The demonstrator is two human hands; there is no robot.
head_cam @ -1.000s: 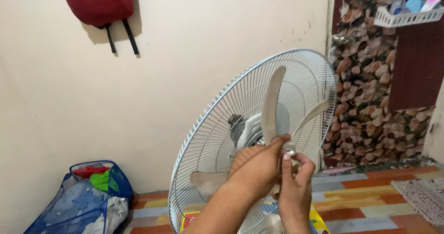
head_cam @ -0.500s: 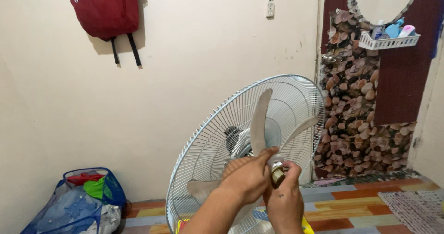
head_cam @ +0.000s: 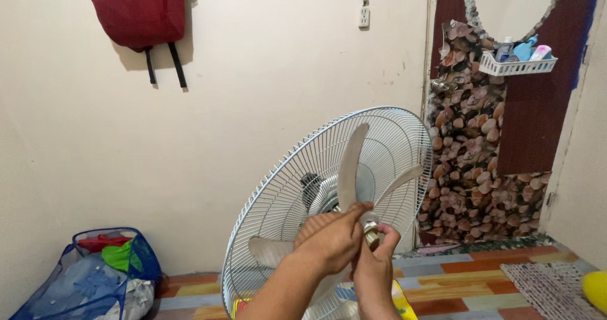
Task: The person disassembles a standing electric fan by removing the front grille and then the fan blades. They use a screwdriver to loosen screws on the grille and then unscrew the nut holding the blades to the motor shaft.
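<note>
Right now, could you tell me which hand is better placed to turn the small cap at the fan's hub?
Probably the right hand: its fingertips already pinch the brass-coloured cap, while the left hand is wrapped over the blade hub, steadying it.

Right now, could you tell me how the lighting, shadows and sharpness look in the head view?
Head view: soft, even indoor light with no glare; the red backpack casts a faint shadow on the wall; the left hand and right hand at the fan blade hub look slightly soft; the fan guard wires stay crisp.
</note>
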